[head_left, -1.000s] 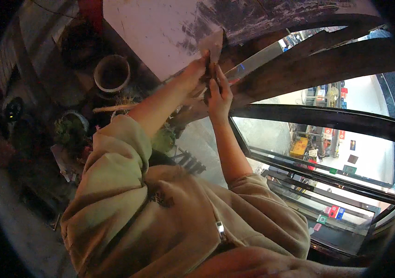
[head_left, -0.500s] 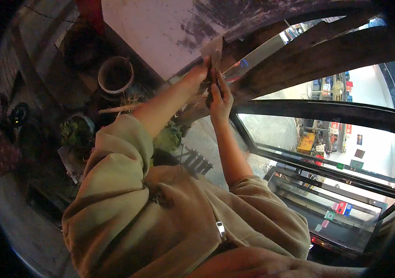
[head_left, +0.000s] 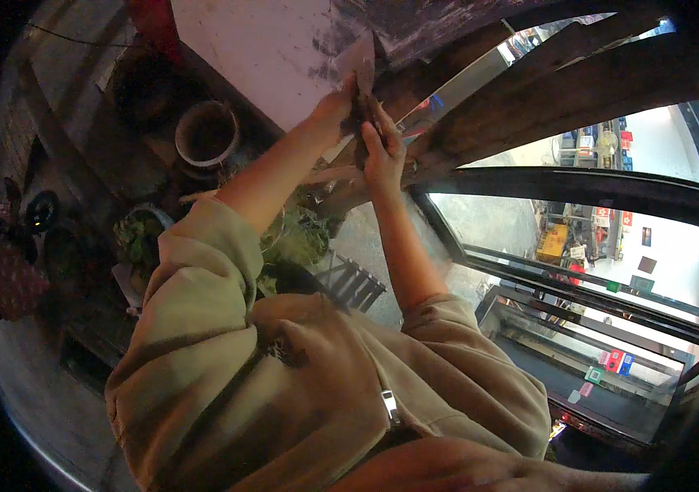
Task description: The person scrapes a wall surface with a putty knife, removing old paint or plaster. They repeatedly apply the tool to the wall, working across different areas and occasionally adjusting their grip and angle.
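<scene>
Both my arms stretch up toward a whitish panel with dark scuffed patches at the top of the view. My left hand is closed round a flat-bladed scraper. Its broad pale blade points upward and overlaps the panel's dark patch; whether the edge touches it I cannot tell. Just below, my right hand presses against the dark handle, thumb and fingers close about it. Most of the handle is hidden between the hands.
Dark wooden beams run off to the right, above a black-framed window onto a lit room. At left stand a round pot and several leafy plants. A slatted stool sits below my arms.
My two hands and the scraper have moved up and a little left, farther over the panel. Both hands keep their hold. The whole view has shifted slightly.
</scene>
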The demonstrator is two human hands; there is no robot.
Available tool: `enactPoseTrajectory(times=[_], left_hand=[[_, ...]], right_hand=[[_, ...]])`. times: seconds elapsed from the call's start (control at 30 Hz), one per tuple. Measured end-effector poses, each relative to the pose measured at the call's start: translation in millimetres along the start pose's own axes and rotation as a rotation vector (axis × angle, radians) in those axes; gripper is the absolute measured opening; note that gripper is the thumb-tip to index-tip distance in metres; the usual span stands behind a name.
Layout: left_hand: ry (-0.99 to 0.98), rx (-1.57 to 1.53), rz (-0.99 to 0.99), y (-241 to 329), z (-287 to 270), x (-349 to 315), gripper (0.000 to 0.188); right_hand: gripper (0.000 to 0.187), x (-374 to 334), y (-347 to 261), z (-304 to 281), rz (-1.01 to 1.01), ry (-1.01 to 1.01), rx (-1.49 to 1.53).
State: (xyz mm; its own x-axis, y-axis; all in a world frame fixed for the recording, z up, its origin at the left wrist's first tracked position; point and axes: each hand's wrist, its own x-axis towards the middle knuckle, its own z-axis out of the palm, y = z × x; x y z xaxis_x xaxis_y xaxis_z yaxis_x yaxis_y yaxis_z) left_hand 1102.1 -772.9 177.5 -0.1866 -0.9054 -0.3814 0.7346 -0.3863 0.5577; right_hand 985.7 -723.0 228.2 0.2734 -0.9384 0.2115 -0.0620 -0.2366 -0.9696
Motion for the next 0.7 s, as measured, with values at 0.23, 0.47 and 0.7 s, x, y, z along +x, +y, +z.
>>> enactPoseTrajectory(times=[0.23,0.47,0.7], left_hand=[[0.09,0.139,0.077,-12,23,-18,0.051],[0.068,0.075,-0.044,6,19,-17,0.056],[0.052,0.082,-0.023,-9,-1,2,0.072]], right_hand=[[0.041,-21,-6,-9,0.086,0.079,0.006],[0.041,-15,-11,-2,0.032,0.096,-0.024],[0.041,-2,-6,-6,0.036,0.027,-0.119]])
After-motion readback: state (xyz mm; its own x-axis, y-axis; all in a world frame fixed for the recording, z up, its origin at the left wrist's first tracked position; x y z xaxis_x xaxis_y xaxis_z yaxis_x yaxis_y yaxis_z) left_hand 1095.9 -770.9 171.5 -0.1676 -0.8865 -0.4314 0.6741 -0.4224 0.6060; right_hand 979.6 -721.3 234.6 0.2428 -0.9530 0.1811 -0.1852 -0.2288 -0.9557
